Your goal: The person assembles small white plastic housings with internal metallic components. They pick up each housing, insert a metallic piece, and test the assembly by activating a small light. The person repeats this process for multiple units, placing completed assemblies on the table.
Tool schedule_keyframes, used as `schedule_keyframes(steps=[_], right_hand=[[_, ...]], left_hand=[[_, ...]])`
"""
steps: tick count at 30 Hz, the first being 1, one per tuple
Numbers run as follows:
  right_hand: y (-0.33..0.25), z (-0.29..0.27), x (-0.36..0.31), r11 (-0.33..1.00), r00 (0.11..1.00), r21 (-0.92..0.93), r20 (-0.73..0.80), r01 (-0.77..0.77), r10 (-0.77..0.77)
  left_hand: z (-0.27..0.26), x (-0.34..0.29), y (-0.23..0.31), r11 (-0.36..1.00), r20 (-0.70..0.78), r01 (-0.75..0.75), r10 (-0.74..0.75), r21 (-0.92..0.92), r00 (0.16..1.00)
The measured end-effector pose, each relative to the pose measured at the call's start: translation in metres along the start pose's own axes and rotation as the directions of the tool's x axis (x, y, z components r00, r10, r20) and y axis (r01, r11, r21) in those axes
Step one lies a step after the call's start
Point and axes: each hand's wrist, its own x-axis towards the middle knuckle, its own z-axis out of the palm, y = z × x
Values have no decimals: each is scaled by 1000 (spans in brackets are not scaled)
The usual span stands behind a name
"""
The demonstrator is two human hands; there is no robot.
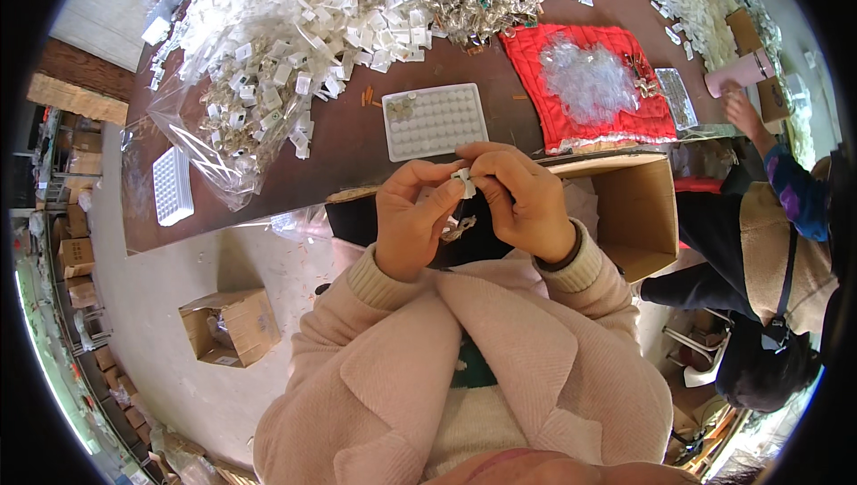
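Note:
My left hand (412, 221) and my right hand (527, 204) meet in front of my chest, just off the table's near edge. Between their pinched fingertips they hold a small white tag (466, 183). Below it, near the left fingers, dangles a small shiny thing (458, 230), too small to name; whether it joins the tag is hidden. Just beyond the hands lies a white plastic tray (446, 128) with rows of round pockets. A few small pale pieces (402, 107) sit in its far left corner.
A big heap of white tags (357, 34) and clear bagged pieces covers the far table. A red cloth (527, 65) with clear plastic bags (585, 83) lies right. Stacked white trays (172, 186) stand left. An open cardboard box (638, 208) is near my right arm; another person works at right.

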Motion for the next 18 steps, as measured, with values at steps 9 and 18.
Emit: schedule_keyframes(steps=[9,18], right_hand=[[80,-16,73,896,993,-440,114,59,-9],[135,-8,97,621,979,-781,170,64,114]], left_hand=[[-15,17,23,983,-152,140,-157,-120,976],[-30,22,25,970,-67,178,-191,-163,979]])
